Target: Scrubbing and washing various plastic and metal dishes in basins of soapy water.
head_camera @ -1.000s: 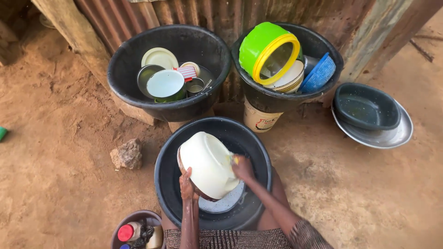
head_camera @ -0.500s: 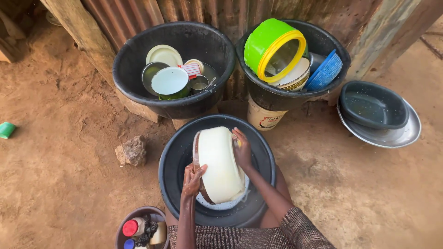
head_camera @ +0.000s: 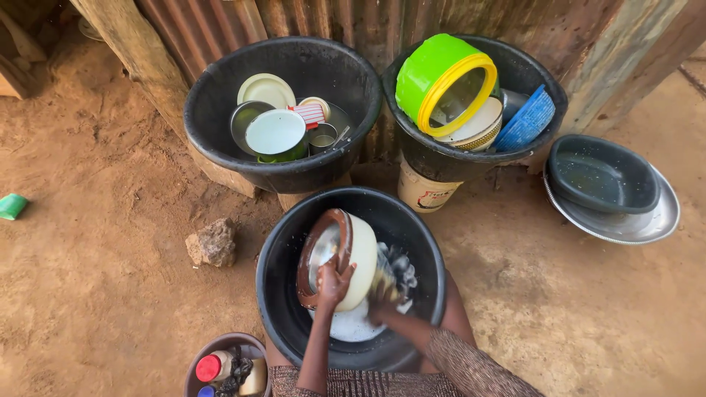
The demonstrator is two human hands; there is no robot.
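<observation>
While the cream-coloured round plastic bowl with a brown rim point(head_camera: 351, 259) stands on edge inside the nearest black round plastic basin point(head_camera: 287, 309), the left hand point(head_camera: 332, 283) has its grip closed on the bowl's lower rim, fingers curled over the brown edge. The bowl's shiny inner face turns toward the left of this grip. The right hand point(head_camera: 384, 290) is pressed against the bowl's outer cream wall, just right of the left grip; it is blurred, so whether its grip is wide, narrow or holding something cannot be told. Below both hands, soapy white water point(head_camera: 353, 327) lies in the basin bottom.

Beyond the grip, against the rusted corrugated metal wall point(head_camera: 323, 18), stand two more basins. The left black basin point(head_camera: 220, 140) holds a pale round lid point(head_camera: 275, 131), a cream plate point(head_camera: 266, 90) and a red-striped cup point(head_camera: 310, 114). The right black basin point(head_camera: 434, 162) holds a green container with a yellow rim point(head_camera: 423, 70) and a blue perforated basket point(head_camera: 526, 121). Well to the right of the grip, a dark oval bowl point(head_camera: 603, 173) rests on a silver metal tray point(head_camera: 647, 224). Left of the grip lies a brown stone point(head_camera: 213, 242) on the earth floor point(head_camera: 88, 279). Near the left forearm is a small tub with a red-capped bottle point(head_camera: 207, 367).
</observation>
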